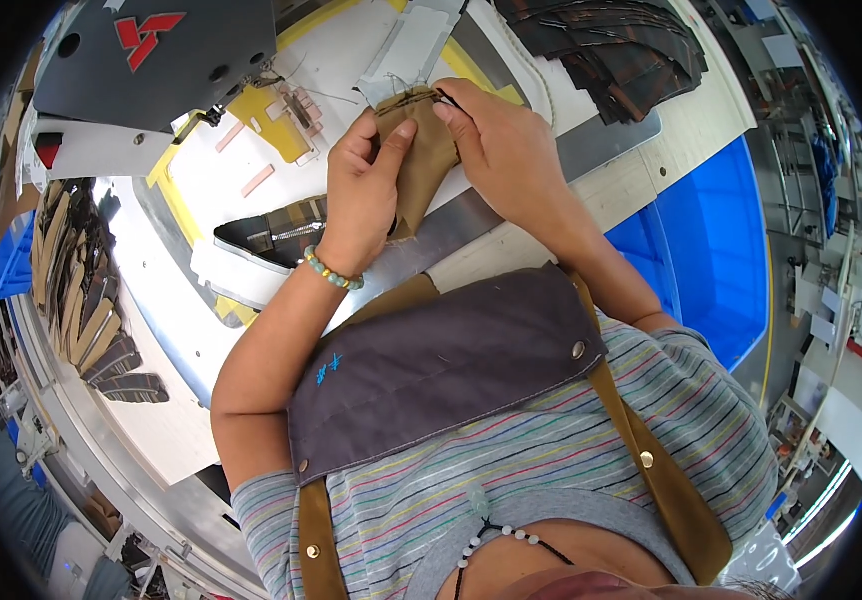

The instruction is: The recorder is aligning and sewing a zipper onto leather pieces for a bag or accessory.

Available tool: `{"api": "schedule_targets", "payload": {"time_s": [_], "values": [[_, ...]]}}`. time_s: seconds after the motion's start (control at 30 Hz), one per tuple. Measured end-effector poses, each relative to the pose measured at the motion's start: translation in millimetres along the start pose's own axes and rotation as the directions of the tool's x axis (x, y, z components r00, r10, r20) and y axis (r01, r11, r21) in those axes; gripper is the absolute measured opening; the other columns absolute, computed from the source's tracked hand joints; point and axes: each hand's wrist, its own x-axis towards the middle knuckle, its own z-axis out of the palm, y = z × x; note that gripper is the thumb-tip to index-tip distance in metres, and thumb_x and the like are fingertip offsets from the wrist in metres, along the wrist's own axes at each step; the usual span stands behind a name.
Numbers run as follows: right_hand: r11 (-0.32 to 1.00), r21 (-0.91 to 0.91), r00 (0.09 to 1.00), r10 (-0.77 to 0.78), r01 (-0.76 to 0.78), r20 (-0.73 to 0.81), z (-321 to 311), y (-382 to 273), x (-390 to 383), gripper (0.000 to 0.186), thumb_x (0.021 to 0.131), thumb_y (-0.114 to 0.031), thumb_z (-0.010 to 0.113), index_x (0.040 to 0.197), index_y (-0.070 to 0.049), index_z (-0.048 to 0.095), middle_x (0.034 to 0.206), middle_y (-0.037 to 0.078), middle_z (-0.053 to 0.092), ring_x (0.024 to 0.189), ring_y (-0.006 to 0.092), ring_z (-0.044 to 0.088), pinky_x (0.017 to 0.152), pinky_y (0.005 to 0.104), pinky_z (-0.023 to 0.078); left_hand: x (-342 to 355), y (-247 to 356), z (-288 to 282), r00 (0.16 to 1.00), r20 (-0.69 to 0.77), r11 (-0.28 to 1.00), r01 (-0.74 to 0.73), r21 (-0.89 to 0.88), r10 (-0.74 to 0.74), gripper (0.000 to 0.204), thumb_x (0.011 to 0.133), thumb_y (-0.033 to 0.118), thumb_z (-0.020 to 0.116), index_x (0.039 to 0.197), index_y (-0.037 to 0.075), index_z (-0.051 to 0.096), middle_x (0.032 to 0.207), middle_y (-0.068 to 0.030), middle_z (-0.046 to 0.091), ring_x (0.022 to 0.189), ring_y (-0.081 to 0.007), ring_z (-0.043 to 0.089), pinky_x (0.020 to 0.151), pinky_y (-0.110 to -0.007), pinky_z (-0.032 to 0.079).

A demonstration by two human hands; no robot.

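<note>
A tan fabric piece is held up over the white sewing table, pinched at its top edge by the fingers of the left hand and the right hand. Dark stitching is already seen along that edge. A stack of dark pieces is piled at the far right and another stack at the left, while the sewing machine sits unattended; much work appears left.
</note>
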Motion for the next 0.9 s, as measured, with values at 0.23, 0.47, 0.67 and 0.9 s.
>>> {"api": "schedule_targets", "payload": {"time_s": [0.23,0.47,0.67,0.9], "values": [[0.998,-0.050,0.999,-0.038,0.038,0.005,-1,2,0,0.023,0.105,-0.026,0.053,0.119,-0.011,0.064,0.083,0.014,0.071,0.075,0.0367,0.070,0.063,0.0478,0.053,0,0,0,1.000,-0.009,1.000,0.009,0.017,-0.009,0.018,0.105,0.010,0.061,0.118,-0.001,0.066,0.106,-0.0039,0.073,0.091,-0.0056,0.063,0.080,-0.023,0.053],[0.999,-0.037,0.999,-0.028,0.028,0.018,-1,2,0,0.024,0.105,-0.026,0.053,0.119,-0.010,0.064,0.083,0.015,0.071,0.074,0.0373,0.070,0.062,0.0480,0.052,0,-2,0,1.000,-0.009,0.999,-0.006,0.046,0.006,0.016,0.105,0.009,0.061,0.116,-0.001,0.066,0.104,-0.0034,0.072,0.089,-0.0043,0.061,0.078,-0.022,0.051],[1.000,-0.024,1.000,-0.015,0.016,0.015,4,3,0,0.022,0.105,-0.025,0.053,0.115,-0.008,0.061,0.081,0.015,0.071,0.073,0.0375,0.069,0.062,0.0484,0.052,3,-12,-2,0.997,-0.019,0.986,-0.076,0.151,0.080,0.013,0.103,0.011,0.065,0.096,0.000,0.065,0.084,0.0040,0.059,0.078,-0.0028,0.047,0.069,-0.022,0.044],[0.999,-0.041,1.000,-0.010,0.010,0.019,8,3,0,0.017,0.105,-0.024,0.053,0.102,-0.008,0.057,0.073,0.015,0.068,0.066,0.0382,0.067,0.058,0.0496,0.049,3,-13,-3,0.997,-0.041,0.980,-0.055,0.192,0.064,0.021,0.101,0.012,0.067,0.084,0.001,0.062,0.077,0.0059,0.050,0.072,-0.0023,0.040,0.061,-0.023,0.037]]}}
